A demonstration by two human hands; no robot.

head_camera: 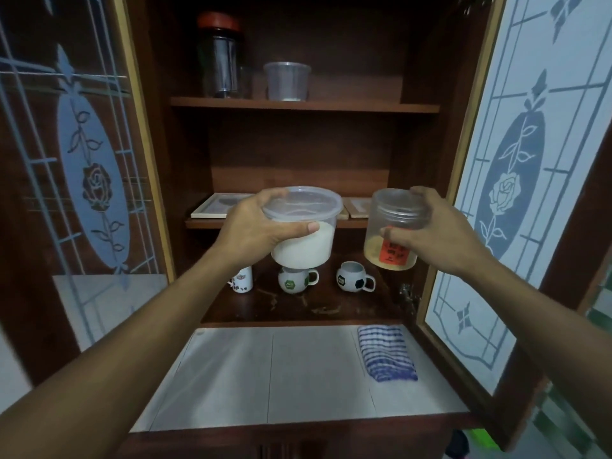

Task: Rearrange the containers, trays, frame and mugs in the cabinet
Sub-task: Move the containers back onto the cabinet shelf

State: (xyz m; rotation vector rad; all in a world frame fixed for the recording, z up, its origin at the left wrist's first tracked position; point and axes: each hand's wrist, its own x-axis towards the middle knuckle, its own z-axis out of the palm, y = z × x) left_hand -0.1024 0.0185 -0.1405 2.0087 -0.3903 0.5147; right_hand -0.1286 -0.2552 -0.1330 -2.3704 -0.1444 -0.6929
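Note:
My left hand [261, 228] grips a clear lidded tub [306, 226] half full of white powder, held in the air before the middle shelf. My right hand [430, 233] holds a clear plastic jar [389, 233] with an orange label and a little yellowish content. A framed picture [218, 205] lies flat on the middle shelf, and a second flat tray or frame [359, 207] lies to its right. On the bottom shelf stand a football mug [354, 280], a second round mug [296, 281] and a small white cup [242, 279]. On the top shelf are a dark red-lidded jar [220, 56] and an empty clear tub [286, 81].
Both cabinet doors stand open, the left door [82, 177] and the right door [516, 193], each with etched rose glass. A blue-and-white striped cloth [385, 352] lies on the white counter [265, 376] below the cabinet. The right half of the top shelf holds nothing.

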